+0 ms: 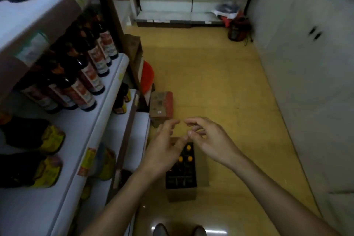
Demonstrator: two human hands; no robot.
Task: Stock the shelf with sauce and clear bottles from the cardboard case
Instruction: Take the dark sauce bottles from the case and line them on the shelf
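Left hand [162, 151] hides part of the cardboard case [182, 193] — bottle labels blurred.

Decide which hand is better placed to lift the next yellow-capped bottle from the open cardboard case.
Probably the left hand: empty, it hovers over the yellow-capped dark bottles in the open brown cardboard case, beside the white shelf.

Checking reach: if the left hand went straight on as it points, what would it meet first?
Probably the orange-capped bottles in the cardboard case below the left hand; depth unclear.
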